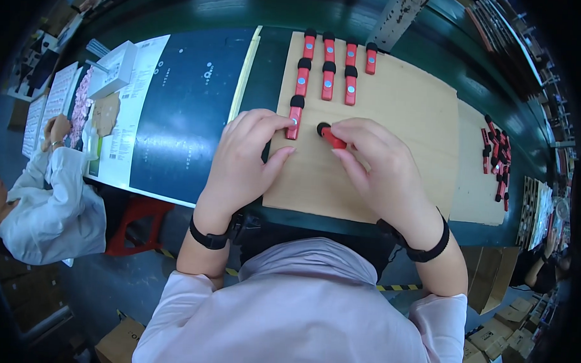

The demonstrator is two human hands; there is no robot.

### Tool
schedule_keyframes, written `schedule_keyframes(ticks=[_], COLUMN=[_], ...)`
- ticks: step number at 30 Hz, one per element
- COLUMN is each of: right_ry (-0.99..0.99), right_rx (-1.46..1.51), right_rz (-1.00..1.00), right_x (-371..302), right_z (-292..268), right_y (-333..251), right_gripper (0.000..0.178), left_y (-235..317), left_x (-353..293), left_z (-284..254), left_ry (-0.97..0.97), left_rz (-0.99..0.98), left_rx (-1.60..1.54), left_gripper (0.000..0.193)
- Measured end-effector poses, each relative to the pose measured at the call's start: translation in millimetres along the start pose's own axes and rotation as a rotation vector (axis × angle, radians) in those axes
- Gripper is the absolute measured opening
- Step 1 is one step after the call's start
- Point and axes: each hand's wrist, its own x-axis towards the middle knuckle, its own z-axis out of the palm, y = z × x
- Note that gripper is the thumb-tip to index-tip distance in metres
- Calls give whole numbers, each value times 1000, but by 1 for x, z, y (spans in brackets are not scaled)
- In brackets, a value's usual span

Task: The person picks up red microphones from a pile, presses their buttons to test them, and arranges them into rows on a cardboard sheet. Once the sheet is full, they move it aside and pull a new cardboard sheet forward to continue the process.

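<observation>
My right hand [377, 162] pinches a small red microphone-like stick with a black foam cap [335, 141] between thumb and fingers, tilted just over the brown cardboard sheet [395, 115]. My left hand [246, 154] has thumb and index finger apart. Its index fingertip touches the side of a similar red stick [296, 111], which lies with its black cap pointing away from me and a pale round dot on its face. Beyond it, several more of these sticks [328, 85] lie in rows, caps to the far side. Fingers cover part of the stick in my right hand.
A heap of loose red sticks [498, 157] lies at the right on the cardboard. Left of it all is a dark blue printed board [187, 114]. A metal post [402, 19] stands at the back. One person [53, 199] works at the far left, near a white box [115, 70].
</observation>
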Motion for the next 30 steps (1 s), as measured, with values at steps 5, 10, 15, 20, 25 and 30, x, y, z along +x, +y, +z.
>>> schedule_keyframes(ticks=[5,10,15,20,25,30], right_ry=[-35,-132,-58,-75,-80,33], right_rx=[-188,-277,-369,-335,-297,-381], right_rz=[-35,15,1,25,129,220], right_x=[5,5,9,8,-12,-48], right_z=[19,24,31,23,-25,-85], right_y=[3,-4,12,6,-1,26], right_gripper=[23,24,24,29,34,34], left_y=[-9,-15,-17,-13,-7,-4], left_x=[3,1,1,3,3,0], left_z=[8,10,10,10,7,8], left_ry=[0,14,6,-16,-17,23], left_rz=[-28,-23,-40,-39,-105,-99], left_rx=[-62,-70,-153,-243,-205,-208], left_gripper=[37,39,41,42,40,38])
